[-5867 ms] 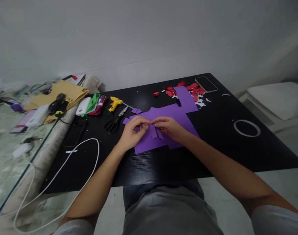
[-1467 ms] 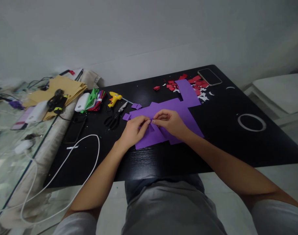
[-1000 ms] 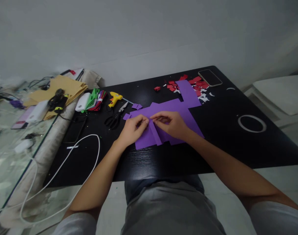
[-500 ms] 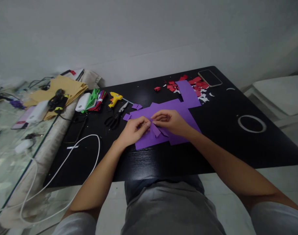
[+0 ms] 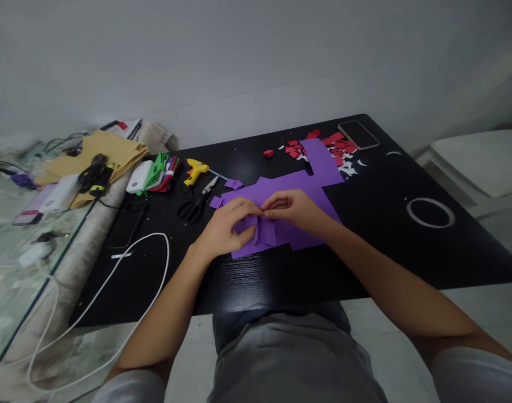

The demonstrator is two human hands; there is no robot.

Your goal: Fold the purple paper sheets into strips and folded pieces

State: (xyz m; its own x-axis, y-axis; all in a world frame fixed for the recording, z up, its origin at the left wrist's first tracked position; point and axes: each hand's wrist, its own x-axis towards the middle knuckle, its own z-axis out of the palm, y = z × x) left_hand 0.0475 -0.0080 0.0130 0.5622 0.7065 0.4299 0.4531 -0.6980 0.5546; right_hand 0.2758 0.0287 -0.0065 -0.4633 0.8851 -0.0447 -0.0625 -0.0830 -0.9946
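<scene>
Over a large purple paper sheet (image 5: 319, 207), my two hands meet at their fingertips. My right hand (image 5: 300, 212) pinches the upper end of a folded purple paper piece (image 5: 269, 232), whose narrow flaps hang toward me. The fingertips of my left hand (image 5: 228, 226) touch the same end from the left. Its thumb is spread below, apart from the fingers and close to the edge of a flap. Part of the folded piece is hidden behind my fingers.
Scissors (image 5: 197, 201), a yellow glue gun (image 5: 195, 171) and small purple pieces (image 5: 234, 183) lie left of the sheet. Behind are a purple strip (image 5: 322, 162), red scraps (image 5: 293, 149) and a phone (image 5: 358, 135). A roll of tape (image 5: 411, 214) lies right; a white cable (image 5: 168, 252) loops left.
My left thumb has moved down away from its fingertips, and the left fingers have stretched toward my right hand. The folded paper's flaps have swung slightly left. My right hand keeps its pinch.
</scene>
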